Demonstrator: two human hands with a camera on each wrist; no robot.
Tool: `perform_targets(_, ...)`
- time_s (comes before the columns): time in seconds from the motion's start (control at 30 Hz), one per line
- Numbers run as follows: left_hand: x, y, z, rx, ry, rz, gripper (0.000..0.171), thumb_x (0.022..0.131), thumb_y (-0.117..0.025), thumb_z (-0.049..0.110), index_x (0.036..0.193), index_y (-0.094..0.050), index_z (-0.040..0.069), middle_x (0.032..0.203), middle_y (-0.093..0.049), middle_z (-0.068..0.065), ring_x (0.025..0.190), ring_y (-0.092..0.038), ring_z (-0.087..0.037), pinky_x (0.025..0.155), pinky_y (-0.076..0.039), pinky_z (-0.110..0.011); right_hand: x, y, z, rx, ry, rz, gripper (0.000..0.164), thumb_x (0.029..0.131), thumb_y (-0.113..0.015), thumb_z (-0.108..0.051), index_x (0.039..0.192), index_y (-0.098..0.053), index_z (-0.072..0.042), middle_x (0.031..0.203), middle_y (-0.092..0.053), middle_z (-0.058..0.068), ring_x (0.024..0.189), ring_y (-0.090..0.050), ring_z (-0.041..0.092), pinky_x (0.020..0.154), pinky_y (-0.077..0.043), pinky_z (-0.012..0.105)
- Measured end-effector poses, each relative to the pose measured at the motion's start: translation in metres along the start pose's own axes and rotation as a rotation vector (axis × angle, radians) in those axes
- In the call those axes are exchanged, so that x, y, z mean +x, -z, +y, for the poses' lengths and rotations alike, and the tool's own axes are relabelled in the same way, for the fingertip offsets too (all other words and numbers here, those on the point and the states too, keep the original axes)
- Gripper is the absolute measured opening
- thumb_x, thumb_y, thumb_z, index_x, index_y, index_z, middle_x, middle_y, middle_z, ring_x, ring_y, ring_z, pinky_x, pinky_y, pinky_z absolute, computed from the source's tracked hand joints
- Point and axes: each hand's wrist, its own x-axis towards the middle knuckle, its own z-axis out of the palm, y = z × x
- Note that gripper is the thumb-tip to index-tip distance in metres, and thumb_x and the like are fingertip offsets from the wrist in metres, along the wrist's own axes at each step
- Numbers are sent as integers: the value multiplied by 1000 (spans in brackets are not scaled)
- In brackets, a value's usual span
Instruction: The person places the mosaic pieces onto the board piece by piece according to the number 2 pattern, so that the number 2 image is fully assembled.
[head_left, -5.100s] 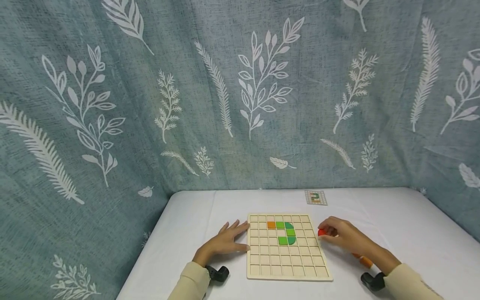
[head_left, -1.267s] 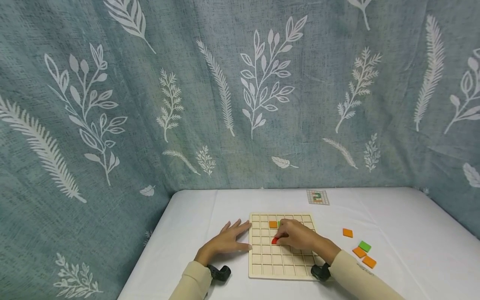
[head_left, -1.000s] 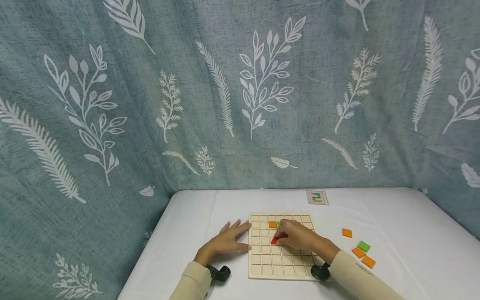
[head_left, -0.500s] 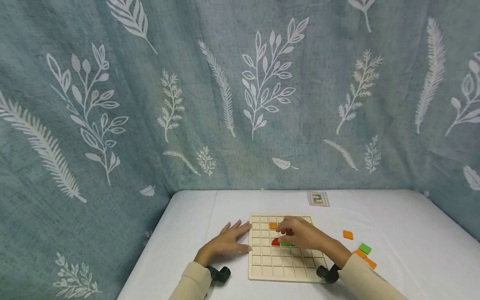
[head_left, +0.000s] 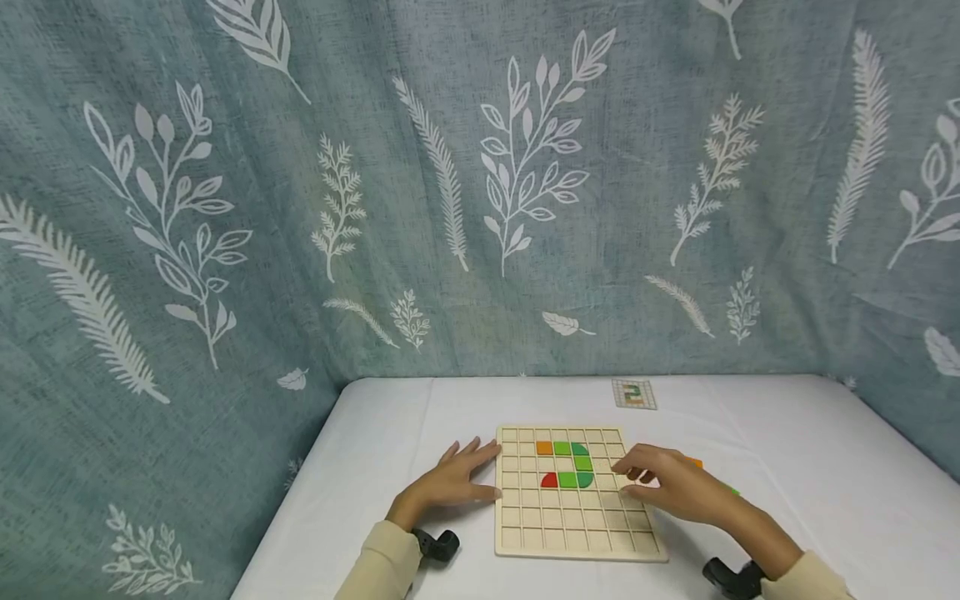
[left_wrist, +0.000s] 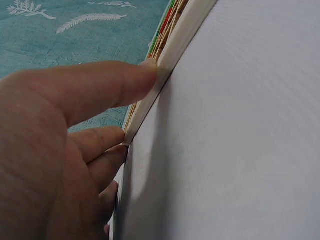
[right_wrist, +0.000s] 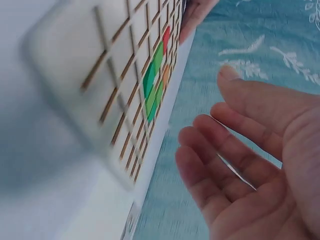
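A pale wooden grid board (head_left: 573, 536) lies on the table. Set in its cells are an orange square tile (head_left: 544, 448), bright green square tiles (head_left: 583, 462), two dark green rounded tiles (head_left: 586, 479) and a red rounded tile (head_left: 550, 481) at the lower left of the figure. My left hand (head_left: 447, 483) has its fingers spread, with thumb and fingertips against the board's left edge, as the left wrist view also shows. Over the board's right edge is my right hand (head_left: 675, 483), thumb and fingers apart. Nothing is between them in the right wrist view.
A small pattern card (head_left: 634, 394) with a coloured figure on a grid lies behind the board. Partly hidden by the right hand are an orange tile (head_left: 698, 462) and a green tile (head_left: 734, 490) on the white tablecloth (head_left: 420, 425). A leaf-patterned curtain (head_left: 450, 333) hangs behind.
The right hand carried the red tile from the board's right side into a cell left of the lower green one, let it go, and has moved back rightward. The left hand stays put.
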Motion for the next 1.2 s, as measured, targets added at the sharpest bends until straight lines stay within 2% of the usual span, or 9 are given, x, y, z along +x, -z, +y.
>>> perform_targets(0.23, 0, -1, 3, 5, -5, -7, 81, 86, -70, 48, 155, -39, 18, 163, -35, -2, 156, -19, -29, 128, -1, -53, -42, 15, 17, -19, -33, 86, 29, 91, -73, -27, 112, -69, -7, 106, -70, 7, 89, -65, 4, 72, -58, 23)
perform_targets(0.43, 1, -1, 4, 4, 0, 0, 82, 85, -71, 48, 155, -39, 19, 163, -34, -1, 156, -18, -29, 127, -1, -54, -71, 25, 33, 9, -191, 117, 36, 91, -72, -33, 115, -69, -6, 108, -71, 5, 89, -63, -2, 73, -57, 20)
perform_targets(0.6, 0, -4, 3, -15, -6, -3, 82, 85, -71, 47, 154, -40, 18, 163, -35, -3, 155, -19, -30, 127, -1, -55, -87, 23, 52, 12, -304, 170, 30, 89, -75, -22, 112, -70, -4, 103, -71, 5, 84, -62, -5, 71, -58, 19)
perform_targets(0.83, -1, -6, 1, -13, 17, -11, 83, 84, -71, 50, 155, -39, 20, 163, -33, 1, 156, -17, -27, 128, 0, -52, -98, 14, 73, -35, -416, 225, 25, 87, -76, -16, 109, -71, -5, 103, -72, 3, 82, -63, -1, 69, -57, 19)
perform_targets(0.97, 0, -4, 1, 1, 4, -2, 82, 85, -70, 49, 155, -39, 19, 163, -34, -1, 156, -18, -28, 128, -1, -53, -99, 12, 81, -78, -461, 262, 23, 88, -76, -18, 109, -73, -9, 105, -71, 3, 85, -64, 2, 69, -56, 18)
perform_targets(1.2, -1, 1, 4, -7, -3, 2, 82, 85, -71, 46, 155, -39, 16, 163, -34, -2, 156, -19, -29, 128, -1, -52, -101, 8, 91, -134, -446, 289, 24, 87, -76, -13, 110, -74, -12, 110, -72, 6, 91, -65, 0, 71, -58, 20)
